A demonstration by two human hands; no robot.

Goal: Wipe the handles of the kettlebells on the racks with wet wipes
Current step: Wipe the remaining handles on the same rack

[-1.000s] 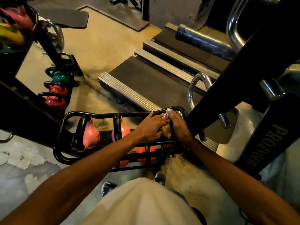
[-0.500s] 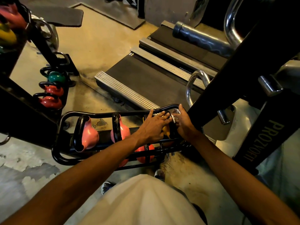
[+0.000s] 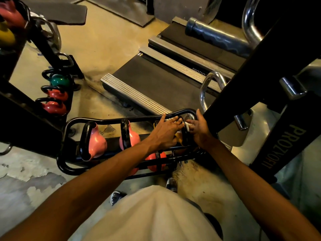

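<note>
A low black tube rack (image 3: 111,121) holds two pink kettlebells (image 3: 96,142) with black handles, and an orange one (image 3: 155,160) sits on the tier below. At its right end sits a yellow kettlebell (image 3: 178,137) with a black handle (image 3: 184,134). My left hand (image 3: 165,130) lies over that kettlebell, fingers spread across the handle's top. My right hand (image 3: 199,129) presses a white wet wipe (image 3: 188,126) around the handle from the right side. The yellow body is mostly hidden by my hands.
A second black rack (image 3: 52,54) at left carries a green kettlebell (image 3: 59,80) and two red ones (image 3: 53,106). A treadmill deck (image 3: 156,84) lies behind the rack. A black machine post (image 3: 260,66) and chrome bars crowd my right hand. My shoes (image 3: 171,184) stand below.
My hands stay on the yellow kettlebell's handle; the right hand has shifted slightly right with the wipe around the handle, and my left fingers have spread flatter on top.
</note>
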